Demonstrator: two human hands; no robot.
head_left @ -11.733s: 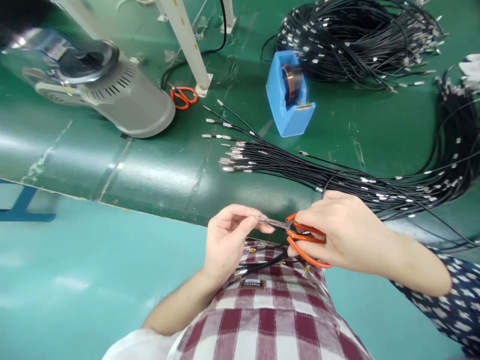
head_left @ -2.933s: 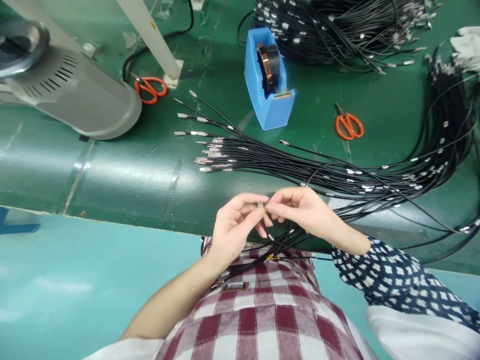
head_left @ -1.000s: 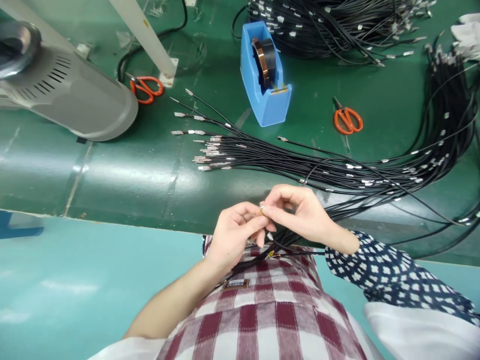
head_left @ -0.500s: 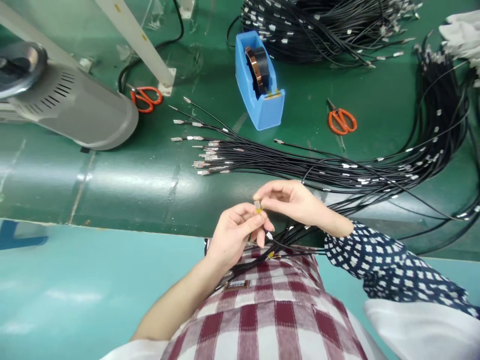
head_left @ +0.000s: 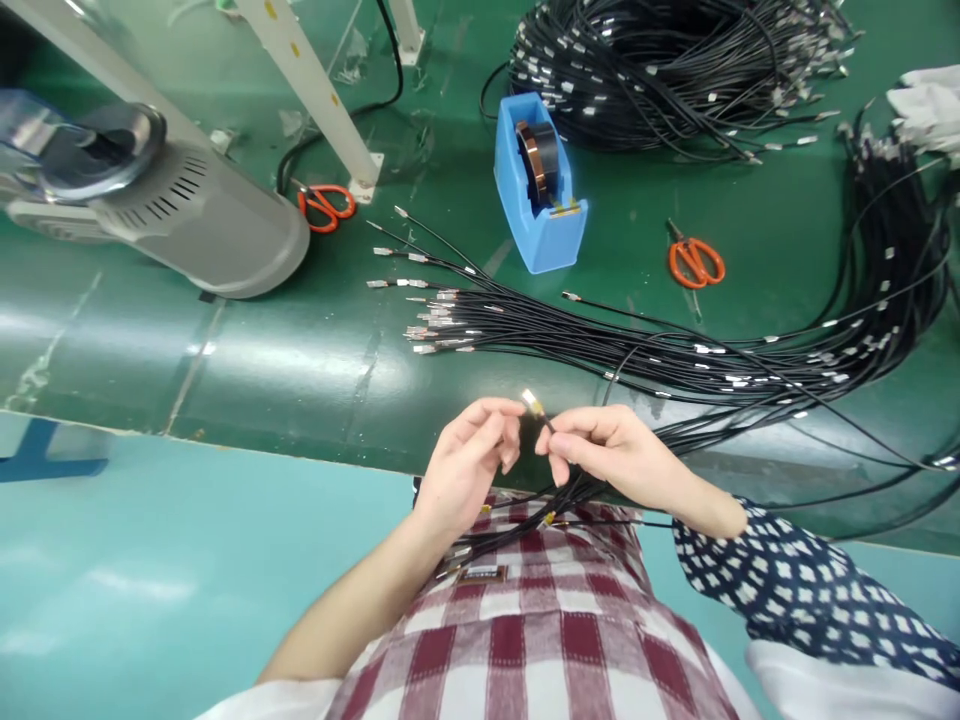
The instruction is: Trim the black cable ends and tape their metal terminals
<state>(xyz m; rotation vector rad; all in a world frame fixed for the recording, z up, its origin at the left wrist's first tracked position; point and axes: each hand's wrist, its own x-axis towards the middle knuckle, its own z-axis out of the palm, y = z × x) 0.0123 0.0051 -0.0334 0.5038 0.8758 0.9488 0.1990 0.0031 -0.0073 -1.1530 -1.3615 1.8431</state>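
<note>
A thin black cable [head_left: 547,424] is pinched between the thumb and fingers of my right hand [head_left: 619,450], just below its end. That end carries a small silver connector [head_left: 532,401] with yellow tape [head_left: 538,410] around its base, pointing up and left. My left hand [head_left: 474,455] is beside it with loosely curled fingers, its index fingertip close to the connector; whether they touch I cannot tell. It holds nothing visible. Below both hands, more black cables [head_left: 517,530] lie across my lap on a checked apron [head_left: 517,640], some with yellow tape at their ends.
A blue tape dispenser [head_left: 551,240] stands behind a long bundle of black cables [head_left: 540,335]. Orange-handled scissors [head_left: 697,262] lie to its right, another pair of scissors [head_left: 328,208] by a grey machine [head_left: 232,235]. A coiled cable pile [head_left: 600,100] sits at the back.
The cable end has passed from my left hand to my right hand. My right hand moved down and now grips below the tape; my left fingers have loosened. The view shifted slightly.
</note>
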